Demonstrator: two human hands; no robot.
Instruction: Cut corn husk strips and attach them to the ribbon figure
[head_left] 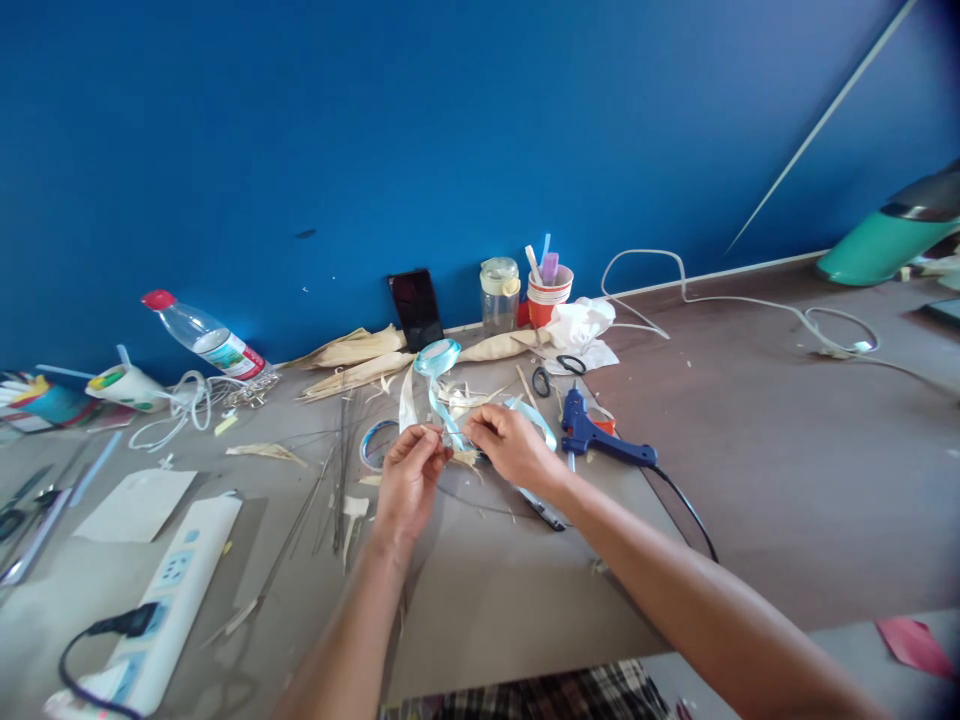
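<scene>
My left hand (409,478) and my right hand (510,447) meet over the middle of the grey table (480,590), fingers pinched together. Between them runs a light blue ribbon (439,372) that loops up behind the hands and trails to the right. Both hands pinch the ribbon with a small pale strip of dried husk at the fingertips. A roll of blue ribbon (373,445) lies flat just left of my left hand. Thin metal wires (339,470) lie spread on the table to the left.
A blue glue gun (596,436) with a black cord lies right of my right hand, scissors (553,372) behind it. Dried husks (360,362), a phone (416,308), a jar (499,294), an orange cup (547,295) and a water bottle (206,340) line the blue wall. A white power strip (169,595) sits front left.
</scene>
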